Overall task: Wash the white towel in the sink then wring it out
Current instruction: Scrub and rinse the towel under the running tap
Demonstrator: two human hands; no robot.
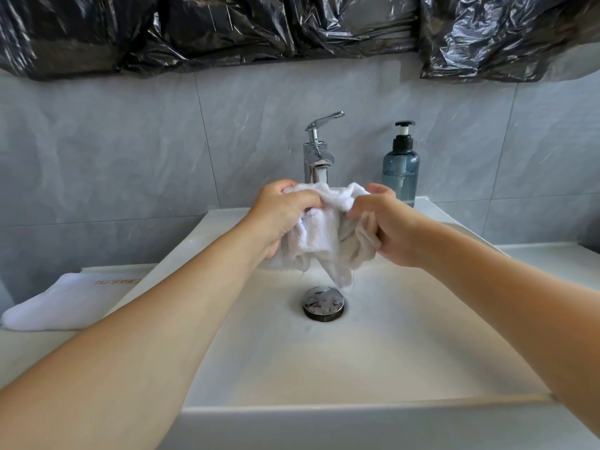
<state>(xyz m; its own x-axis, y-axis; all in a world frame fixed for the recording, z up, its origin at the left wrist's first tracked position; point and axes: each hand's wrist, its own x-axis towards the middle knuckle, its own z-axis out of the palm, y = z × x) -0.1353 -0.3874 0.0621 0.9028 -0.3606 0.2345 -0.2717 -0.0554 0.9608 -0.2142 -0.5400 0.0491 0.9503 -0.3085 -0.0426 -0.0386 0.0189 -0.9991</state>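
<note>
Both hands grip the white towel above the sink, just under the spout of the chrome faucet. Left hand has its fingers curled round the bunched left part of the cloth; right hand clutches the right part, thumb on top. Water runs from the spout onto the top fold between the hands. Towel's lower end hangs in a wet, greyish point just above the chrome drain plug, with water trickling off it. On the sink's back rim, right of the faucet, stands a blue pump bottle. A second white cloth lies on the tabletop left of the sink. Black plastic sheeting covers the wall above the grey tiles.
</note>
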